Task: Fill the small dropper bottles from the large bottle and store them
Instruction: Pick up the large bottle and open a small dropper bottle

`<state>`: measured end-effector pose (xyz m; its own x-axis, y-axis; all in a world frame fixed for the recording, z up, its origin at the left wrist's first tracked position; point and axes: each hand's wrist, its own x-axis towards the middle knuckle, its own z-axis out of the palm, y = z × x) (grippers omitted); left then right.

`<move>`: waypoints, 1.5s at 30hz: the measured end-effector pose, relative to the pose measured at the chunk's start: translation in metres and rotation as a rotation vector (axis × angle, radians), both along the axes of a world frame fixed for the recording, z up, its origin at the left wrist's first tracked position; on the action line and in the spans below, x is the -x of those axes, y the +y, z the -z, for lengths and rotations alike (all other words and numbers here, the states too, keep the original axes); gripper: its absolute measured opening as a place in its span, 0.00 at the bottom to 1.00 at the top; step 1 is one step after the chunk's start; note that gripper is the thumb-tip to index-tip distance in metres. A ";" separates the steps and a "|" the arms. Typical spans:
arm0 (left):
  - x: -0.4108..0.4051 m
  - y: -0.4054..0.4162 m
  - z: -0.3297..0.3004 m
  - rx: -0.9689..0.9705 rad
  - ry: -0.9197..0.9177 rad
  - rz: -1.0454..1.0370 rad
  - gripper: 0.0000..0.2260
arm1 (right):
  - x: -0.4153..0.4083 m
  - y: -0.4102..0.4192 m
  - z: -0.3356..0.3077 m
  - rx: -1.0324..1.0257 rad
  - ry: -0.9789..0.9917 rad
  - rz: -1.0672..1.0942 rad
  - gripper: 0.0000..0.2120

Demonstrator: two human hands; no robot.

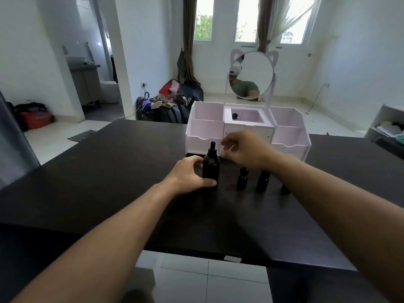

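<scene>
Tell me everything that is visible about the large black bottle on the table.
The large bottle is matte black and opaque, so its fill level cannot be seen. It has a round body, sloped shoulders and a black dropper cap with a rubber bulb on top, still in place. It stands upright on the dark table, in front of the pink organizer and to the left of the smaller black bottles. The left hand holds its body, thumb at the base. The right hand hovers near the cap.

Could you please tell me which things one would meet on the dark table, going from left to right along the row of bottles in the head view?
Left hand → large bottle → first small bottle → second small bottle → a third small dark bottle, mostly hidden by the right forearm.
</scene>
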<state>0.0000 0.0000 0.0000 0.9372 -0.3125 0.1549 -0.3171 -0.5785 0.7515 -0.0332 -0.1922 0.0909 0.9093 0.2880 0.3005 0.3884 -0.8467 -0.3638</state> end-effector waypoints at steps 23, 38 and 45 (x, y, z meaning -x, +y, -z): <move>0.010 -0.017 0.028 0.199 0.005 -0.178 0.27 | -0.023 0.030 -0.013 0.196 -0.001 -0.081 0.09; 0.010 -0.015 0.032 0.220 0.028 -0.169 0.24 | -0.024 0.027 -0.021 0.141 0.081 -0.112 0.09; 0.009 -0.014 0.034 0.225 0.031 -0.169 0.22 | -0.020 0.029 -0.022 0.178 0.113 -0.158 0.08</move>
<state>-0.0087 -0.0141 -0.0343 0.9785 -0.1122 0.1732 -0.2052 -0.4389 0.8748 -0.0130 -0.1631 0.1129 0.8738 0.4683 0.1311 0.4861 -0.8332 -0.2635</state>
